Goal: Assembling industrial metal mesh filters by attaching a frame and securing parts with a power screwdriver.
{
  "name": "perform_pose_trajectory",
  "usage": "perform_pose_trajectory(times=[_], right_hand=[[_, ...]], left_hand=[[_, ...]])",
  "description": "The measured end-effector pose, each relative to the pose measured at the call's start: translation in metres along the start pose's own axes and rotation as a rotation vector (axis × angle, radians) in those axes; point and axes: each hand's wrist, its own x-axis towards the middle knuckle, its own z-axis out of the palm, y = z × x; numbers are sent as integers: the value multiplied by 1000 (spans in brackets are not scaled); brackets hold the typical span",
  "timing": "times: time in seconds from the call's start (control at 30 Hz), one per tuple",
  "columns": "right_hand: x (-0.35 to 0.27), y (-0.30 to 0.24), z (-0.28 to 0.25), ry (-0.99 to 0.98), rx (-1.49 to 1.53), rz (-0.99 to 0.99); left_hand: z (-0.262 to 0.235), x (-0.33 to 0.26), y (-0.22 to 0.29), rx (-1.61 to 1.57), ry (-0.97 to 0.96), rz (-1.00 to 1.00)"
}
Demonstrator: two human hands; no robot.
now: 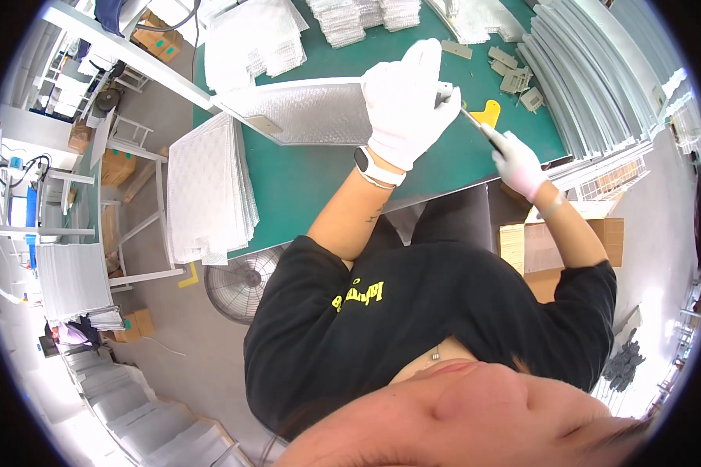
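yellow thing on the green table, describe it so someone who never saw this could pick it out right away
Start at the green table and go to its right part, just beyond the white-gloved right hand. There, beside the thin tool that hand holds, lies the small flat yellow piece with a notch in one edge. It is the only yellow thing on the table; its neighbours are grey brackets and silvery mesh panels.

Silvery mesh panel (308, 115) held tilted over green table (304, 187).
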Motion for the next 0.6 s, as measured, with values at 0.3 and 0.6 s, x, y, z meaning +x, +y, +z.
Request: perform_pose_trajectory(times=[0.3,0.6], right_hand=[[154,-9,-171,822,288,-439],[233,-26,-212,515,946,-835]], left_hand=[[0,0,-1,-77,152,129],[8,1,-6,25,93,59]])
